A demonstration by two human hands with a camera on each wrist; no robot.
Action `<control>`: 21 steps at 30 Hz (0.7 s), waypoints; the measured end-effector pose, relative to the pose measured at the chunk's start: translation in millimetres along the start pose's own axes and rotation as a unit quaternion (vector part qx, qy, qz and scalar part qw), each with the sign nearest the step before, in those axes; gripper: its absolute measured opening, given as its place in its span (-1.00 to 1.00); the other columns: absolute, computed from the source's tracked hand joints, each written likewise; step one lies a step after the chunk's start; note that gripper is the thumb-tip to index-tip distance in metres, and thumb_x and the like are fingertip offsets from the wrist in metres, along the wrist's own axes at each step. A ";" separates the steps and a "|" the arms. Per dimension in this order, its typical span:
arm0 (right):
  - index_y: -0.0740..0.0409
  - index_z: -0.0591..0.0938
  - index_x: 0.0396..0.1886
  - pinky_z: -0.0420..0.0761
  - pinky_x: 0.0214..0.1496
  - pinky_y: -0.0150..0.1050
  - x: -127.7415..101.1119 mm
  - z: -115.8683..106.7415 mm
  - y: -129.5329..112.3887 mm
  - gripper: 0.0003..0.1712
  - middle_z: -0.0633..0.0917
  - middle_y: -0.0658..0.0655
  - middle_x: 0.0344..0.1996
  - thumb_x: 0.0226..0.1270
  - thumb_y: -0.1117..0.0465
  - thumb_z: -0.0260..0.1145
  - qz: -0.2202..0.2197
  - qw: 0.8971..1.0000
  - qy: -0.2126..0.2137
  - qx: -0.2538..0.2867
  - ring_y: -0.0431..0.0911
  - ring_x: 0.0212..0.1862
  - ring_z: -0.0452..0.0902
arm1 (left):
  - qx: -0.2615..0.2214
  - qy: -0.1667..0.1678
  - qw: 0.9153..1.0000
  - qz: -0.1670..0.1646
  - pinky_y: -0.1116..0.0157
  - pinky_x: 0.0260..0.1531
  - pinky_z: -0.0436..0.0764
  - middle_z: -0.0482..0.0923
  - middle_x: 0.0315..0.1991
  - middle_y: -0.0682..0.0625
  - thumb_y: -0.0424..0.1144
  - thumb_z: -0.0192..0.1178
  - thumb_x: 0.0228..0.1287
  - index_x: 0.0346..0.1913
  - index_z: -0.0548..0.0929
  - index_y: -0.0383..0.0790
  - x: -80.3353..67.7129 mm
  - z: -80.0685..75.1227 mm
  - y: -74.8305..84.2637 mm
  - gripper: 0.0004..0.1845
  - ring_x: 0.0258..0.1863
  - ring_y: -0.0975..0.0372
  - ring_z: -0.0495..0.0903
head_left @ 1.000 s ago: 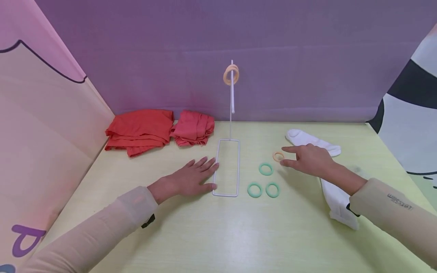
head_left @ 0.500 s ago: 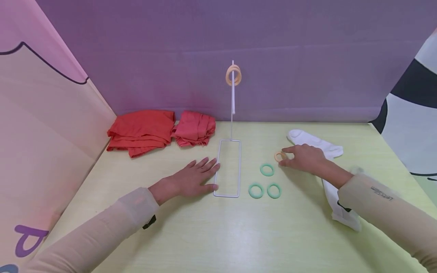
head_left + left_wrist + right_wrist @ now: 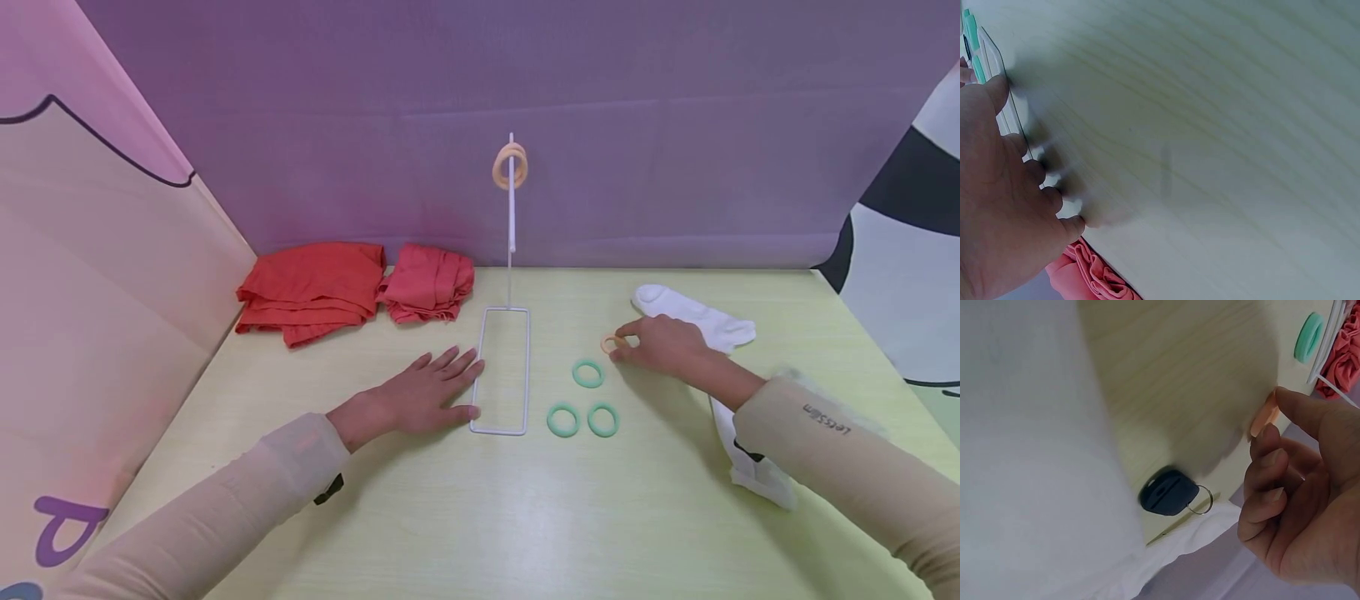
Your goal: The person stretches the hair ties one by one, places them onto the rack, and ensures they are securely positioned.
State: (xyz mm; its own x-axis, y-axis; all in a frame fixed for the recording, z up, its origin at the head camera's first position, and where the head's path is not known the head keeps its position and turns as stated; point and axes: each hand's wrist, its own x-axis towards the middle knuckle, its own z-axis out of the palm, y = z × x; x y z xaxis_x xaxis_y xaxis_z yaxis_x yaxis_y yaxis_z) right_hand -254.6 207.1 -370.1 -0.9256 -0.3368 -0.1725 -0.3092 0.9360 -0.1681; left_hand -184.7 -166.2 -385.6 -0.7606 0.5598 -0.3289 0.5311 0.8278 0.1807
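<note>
Wire stand (image 3: pixel 512 221) on a desk (image 3: pixel 480 525). To the stand's right, the person's right hand (image 3: pixel 663 343) pinches an orange ring (image 3: pixel 1265 415) between thumb and finger, the remaining fingers curled. To its left, the left hand (image 3: pixel 427 392) lies spread, fingertips touching the base, gripping nothing. Three green rings (image 3: pixel 563 432) lie just right of the stand; two more orange rings (image 3: pixel 497 172) encircle its raised arm.

Pale wood-grain table (image 3: pixel 480 525): red cloths (image 3: pixel 311 287), white wire stand (image 3: pixel 512 225), three green rings (image 3: pixel 588 385), white socks (image 3: pixel 693 317).
</note>
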 end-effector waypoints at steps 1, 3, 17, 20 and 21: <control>-0.03 0.66 0.22 0.47 -0.54 -0.11 0.4 0.9 -0.3 -0.45 0.77 0.28 -0.07 0.33 -0.17 0.29 -0.003 1.000 0.004 -0.002 0.11 -0.22 0.67 | -0.001 0.000 1.000 0.000 -0.18 0.56 -0.14 -0.27 0.66 0.01 0.32 -0.14 0.48 0.63 -0.13 0.01 -0.1 -0.2 0.2 -0.14 0.65 -0.01 -0.31; -0.03 0.67 0.18 0.47 -0.54 -0.10 1.3 2.8 -0.8 -0.50 0.79 0.24 -0.15 0.34 -0.14 0.28 -0.006 1.000 0.015 -0.005 0.08 -0.27 0.66 | -0.001 0.001 1.000 0.000 -0.19 0.56 -0.14 -0.26 0.66 0.00 0.31 -0.13 0.48 0.63 -0.12 0.00 -0.6 -0.5 0.6 -0.14 0.65 -0.02 -0.30; -0.03 0.71 0.00 0.40 -0.65 -0.12 -2.7 11.1 -4.2 -0.66 0.64 0.08 -0.62 0.37 -0.05 0.23 -0.038 0.994 0.092 -0.039 0.00 -0.55 0.51 | -0.001 0.006 1.000 0.005 -0.21 0.55 -0.12 -0.22 0.66 -0.05 0.27 -0.10 0.49 0.63 -0.10 -0.04 -1.9 0.3 1.0 -0.15 0.64 -0.06 -0.27; -0.03 0.72 -0.01 0.39 -0.66 -0.13 -5.2 7.0 -6.1 -0.67 0.63 0.03 -0.65 0.35 -0.02 0.23 -0.045 0.991 0.118 -0.039 -0.02 -0.58 0.49 | 0.000 0.003 1.000 0.000 -0.19 0.55 -0.13 -0.24 0.66 -0.03 0.28 -0.10 0.49 0.63 -0.11 -0.02 -0.8 0.9 0.0 -0.15 0.65 -0.04 -0.28; -0.04 0.72 -0.01 0.38 -0.66 -0.14 -6.3 5.0 -7.1 -0.68 0.62 0.00 -0.66 0.35 -0.01 0.22 -0.048 0.990 0.126 -0.037 -0.05 -0.58 0.48 | 0.002 0.000 1.000 -0.005 -0.18 0.56 -0.13 -0.26 0.67 0.00 0.29 -0.11 0.49 0.63 -0.13 0.01 -0.1 1.4 -0.5 -0.15 0.65 -0.02 -0.30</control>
State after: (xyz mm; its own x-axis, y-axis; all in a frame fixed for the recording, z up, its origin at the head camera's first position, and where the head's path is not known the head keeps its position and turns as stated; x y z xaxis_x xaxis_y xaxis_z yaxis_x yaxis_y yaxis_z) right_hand -245.4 202.1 -372.6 -0.9134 -0.3967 0.0909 -0.4047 0.9091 -0.0989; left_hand -184.4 -166.7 -387.0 -0.7653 0.5518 -0.3314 0.5257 0.8329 0.1729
